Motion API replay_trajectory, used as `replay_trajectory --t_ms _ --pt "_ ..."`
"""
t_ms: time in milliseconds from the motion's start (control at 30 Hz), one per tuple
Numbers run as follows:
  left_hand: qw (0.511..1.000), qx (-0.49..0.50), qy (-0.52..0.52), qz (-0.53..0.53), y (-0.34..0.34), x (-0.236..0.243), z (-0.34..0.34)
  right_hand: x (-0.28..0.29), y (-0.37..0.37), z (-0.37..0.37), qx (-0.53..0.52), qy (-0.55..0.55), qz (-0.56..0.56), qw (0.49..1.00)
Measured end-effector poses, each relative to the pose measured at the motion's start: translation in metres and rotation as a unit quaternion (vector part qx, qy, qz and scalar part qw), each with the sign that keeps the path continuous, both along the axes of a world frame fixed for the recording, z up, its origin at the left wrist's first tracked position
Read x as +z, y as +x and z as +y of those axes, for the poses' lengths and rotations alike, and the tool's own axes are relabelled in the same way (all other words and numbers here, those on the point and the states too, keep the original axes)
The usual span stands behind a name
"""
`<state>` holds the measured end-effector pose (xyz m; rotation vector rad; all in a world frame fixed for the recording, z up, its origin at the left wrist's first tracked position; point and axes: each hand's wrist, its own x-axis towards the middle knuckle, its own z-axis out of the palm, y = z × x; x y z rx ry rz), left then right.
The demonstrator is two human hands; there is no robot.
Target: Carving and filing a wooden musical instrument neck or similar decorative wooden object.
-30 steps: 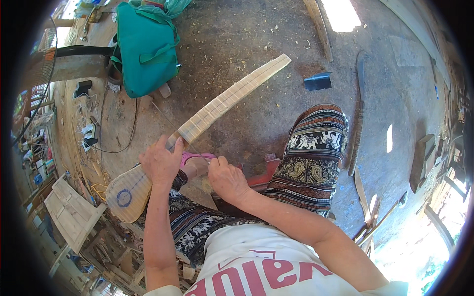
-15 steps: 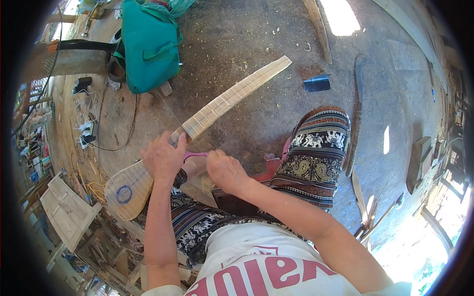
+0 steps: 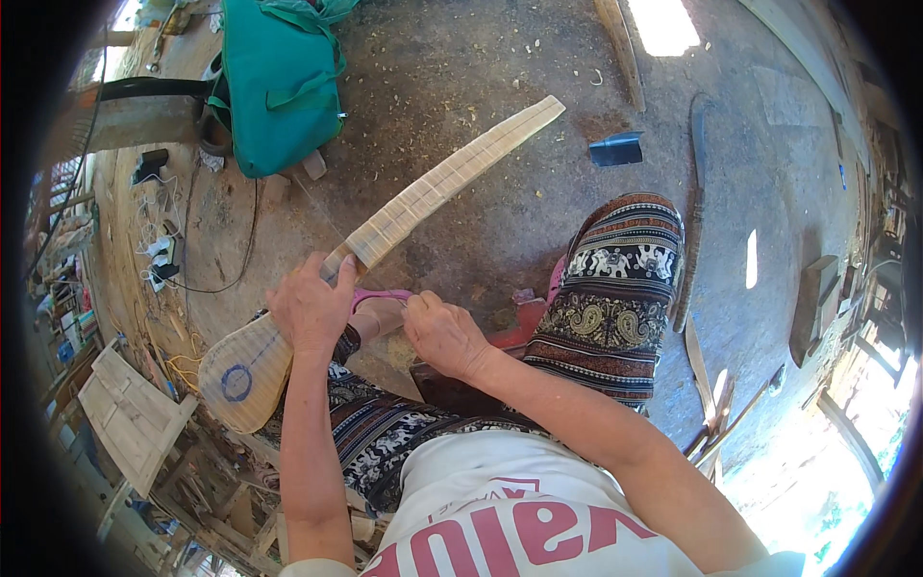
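Note:
A pale wooden lute-like instrument (image 3: 452, 188) lies slantwise across my lap, its long neck marked with crosswise lines pointing to the far right. Its rounded body, with a blue ring drawn on it, rests at the left. My left hand (image 3: 312, 303) is closed over it where neck meets body, the thumb along the neck's edge. Beside the instrument, my right hand (image 3: 444, 337) is closed in a fist; whatever it grips is hidden. Just left of that fist a pink sandal strap (image 3: 380, 296) shows on my foot. Patterned trousers (image 3: 620, 288) cover my bent knees.
A green fabric bag (image 3: 281, 87) stands on the floor at the far left, with white cables and plugs (image 3: 162, 252) nearer. A dark blue curved piece (image 3: 616, 149) lies ahead. Long wooden strips (image 3: 620, 53) and a carved panel (image 3: 130, 413) are around.
The whole view has shifted slightly, moving the bag and instrument a little leftward and up in it. Both hands keep nearly the same pose and hold.

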<state>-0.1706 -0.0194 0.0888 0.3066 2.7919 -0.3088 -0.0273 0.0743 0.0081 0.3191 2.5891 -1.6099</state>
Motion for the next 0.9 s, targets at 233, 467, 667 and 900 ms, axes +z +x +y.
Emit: replay_trajectory --t_ms 233,467,667,900 --pt "1.0 -0.013 0.003 0.013 0.001 -0.004 -0.007 -0.005 -0.003 0.008 0.039 0.001 -0.002 0.999" --pt "1.0 -0.018 0.001 0.019 0.002 -0.004 -0.002 -0.005 -0.038 0.004 0.037 -0.02 -0.003 0.999" --pt "1.0 0.003 0.014 0.014 0.003 -0.006 -0.01 0.007 0.001 0.004 0.011 -0.054 -0.021 0.998" --pt "1.0 0.001 0.004 -0.002 0.0 -0.001 -0.003 0.003 -0.046 0.004 0.005 -0.063 0.003 0.998"
